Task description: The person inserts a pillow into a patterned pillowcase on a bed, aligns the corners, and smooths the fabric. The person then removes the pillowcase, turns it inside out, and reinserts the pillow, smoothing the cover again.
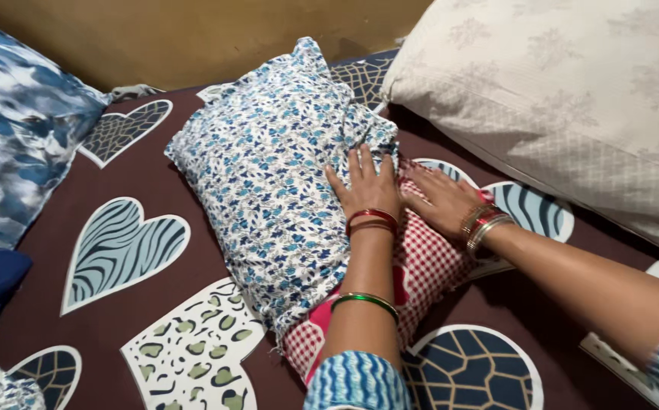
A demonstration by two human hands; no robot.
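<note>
A pillow (pixel 420 266) is being laid into a cover (pixel 269 182) in the middle of the bed. The cover is thin cotton, white with small blue flowers, and it is puffed up and a bit wrinkled where the pillow fills it. The pillow itself is soft, with a red and white check cloth and some pink on it. Its bare end sticks out of the cover's open side at about 5 o'clock, so it is not yet all the way in.

The left hand (pixel 365 188) is laid flat and open on the cover's edge, fingers spread, so the cloth seems to be held down there. It grips nothing. The right hand (pixel 442 199) is placed just beside it at 3 o'clock, open too, with the fingers pushed in at the cover's edge where the check cloth goes under. Red, gold and green bangles (pixel 373 220) are worn on both wrists.

Under it all a brown sheet (pixel 147 304) is spread, smooth, with big heart shapes in blue and white. At 1 o'clock a big pale pillow (pixel 572 99) with faint leaf marks is leaned, close by the cover. At 9 o'clock, well apart, a blue and white cushion (pixel 11 121) is seen. A mustard wall (pixel 193 38) is at 12 o'clock.
</note>
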